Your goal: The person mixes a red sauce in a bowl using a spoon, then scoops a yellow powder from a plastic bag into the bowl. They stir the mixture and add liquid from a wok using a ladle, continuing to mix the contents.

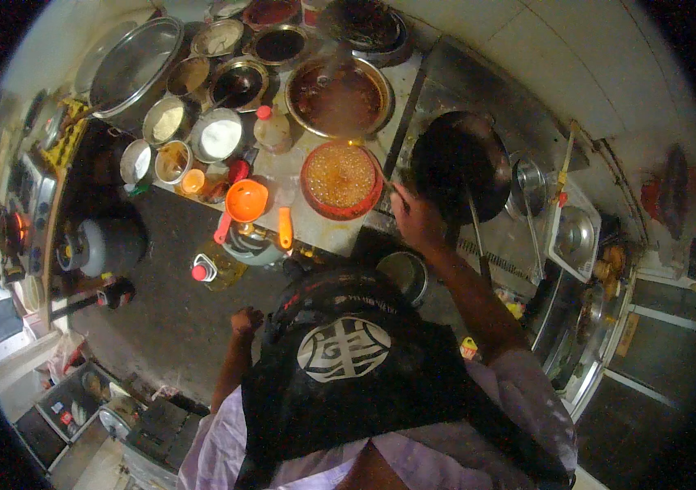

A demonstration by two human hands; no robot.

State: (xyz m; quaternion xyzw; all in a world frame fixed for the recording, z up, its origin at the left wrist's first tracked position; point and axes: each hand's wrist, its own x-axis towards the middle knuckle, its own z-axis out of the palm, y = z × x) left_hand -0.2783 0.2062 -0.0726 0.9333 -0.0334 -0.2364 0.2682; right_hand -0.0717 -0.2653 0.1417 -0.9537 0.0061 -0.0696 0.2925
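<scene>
My right hand [412,214] is at the right side of a red pot [329,212], its fingers closed around a thin handle [388,179] that reaches to the pot's rim. The handle's far end cannot be made out. Frothy orange-brown liquid [341,174] with many bubbles fills the red pot. Just behind stands a wide metal pot [386,113] of darker red-brown liquid, with haze above it. To the right of the hand sits a black wok [455,162]. My left hand [247,320] hangs low beside my apron [354,404], fingers curled, holding nothing visible.
Metal bowls of white powder [220,136] and pale powder [167,122] crowd the counter's left, beside a red-capped bottle [272,131]. An orange scoop [247,200] is at the front edge. On the floor are an oil jug [216,269] and a gas cylinder [100,245].
</scene>
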